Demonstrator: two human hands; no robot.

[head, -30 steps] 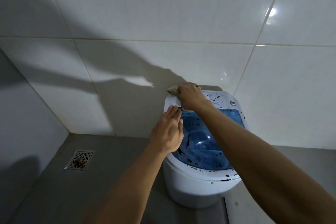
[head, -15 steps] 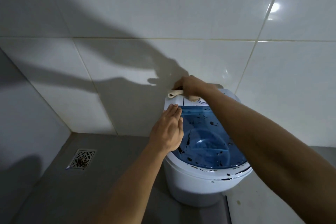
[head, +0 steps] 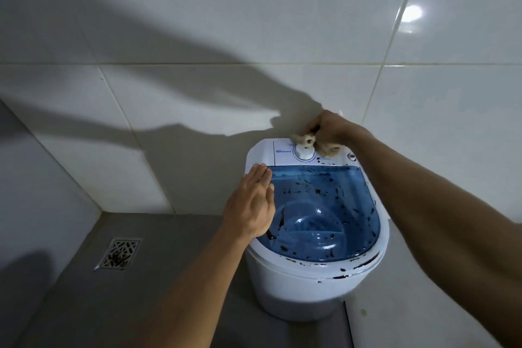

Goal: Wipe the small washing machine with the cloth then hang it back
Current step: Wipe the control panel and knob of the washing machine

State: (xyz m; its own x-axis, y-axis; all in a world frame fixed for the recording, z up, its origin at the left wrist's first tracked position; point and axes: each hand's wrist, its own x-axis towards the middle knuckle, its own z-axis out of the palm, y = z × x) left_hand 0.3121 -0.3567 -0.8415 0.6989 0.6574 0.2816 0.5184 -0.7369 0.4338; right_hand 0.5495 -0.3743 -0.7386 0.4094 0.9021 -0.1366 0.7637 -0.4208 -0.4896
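Washing machine (head: 316, 285) stands on the grey floor (head: 147, 291) against the tiled wall (head: 254, 22), its lower body partly cut off by the right forearm and dim in shadow. Black flecks mark the blue lid (head: 324, 206) and white rim; whether they are dirt or chipped paint is hard to tell. Print on the control panel is too small to read. Right hand (head: 332, 128) has its fingers curled round the bunched beige cloth (head: 316, 144), pressing it just behind the white dial (head: 304, 153). Left hand (head: 251, 206) lies flat, fingers straight and together, on the lid's left edge. A floor drain (head: 120, 253) sits well apart to the left.
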